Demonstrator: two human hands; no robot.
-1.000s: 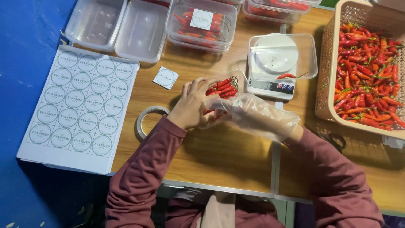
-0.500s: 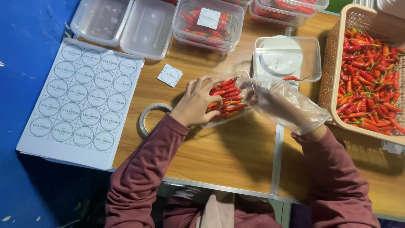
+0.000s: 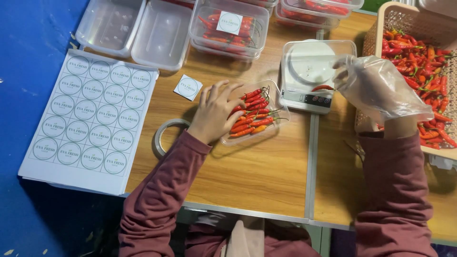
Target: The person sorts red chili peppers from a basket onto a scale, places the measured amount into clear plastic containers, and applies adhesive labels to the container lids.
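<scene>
1. head view, centre of frame: left hand point(image 3: 215, 110) bare, fingers spread and lying flat against the left edge of a clear tray of red chillies point(image 3: 252, 114); it clasps nothing, seems only to steady the tray on the wooden table point(image 3: 247, 176).
2. head view, right of centre: right hand point(image 3: 378, 88) in a loose clear plastic glove, fingers half curled near a single red chilli point(image 3: 322, 87) lying on the small scale point(image 3: 307, 76). glove hides the fingertips; cannot tell whether they pinch the chilli or only reach for it.
3. head view, right edge: woven basket point(image 3: 381, 24) heaped with loose chillies, just beside the gloved hand, likely kept there for short reach.
4. head view, left: sheet of round labels point(image 3: 90, 114) flat at the table edge; one cut label point(image 3: 187, 87) lies apart near the left hand; a tape ring point(image 3: 164, 135) sits by the left wrist.
5. head view, top: empty clear containers point(image 3: 138, 28) upper left; lidded, labelled tub of chillies point(image 3: 228, 26) top centre, set well away from the hands.
</scene>
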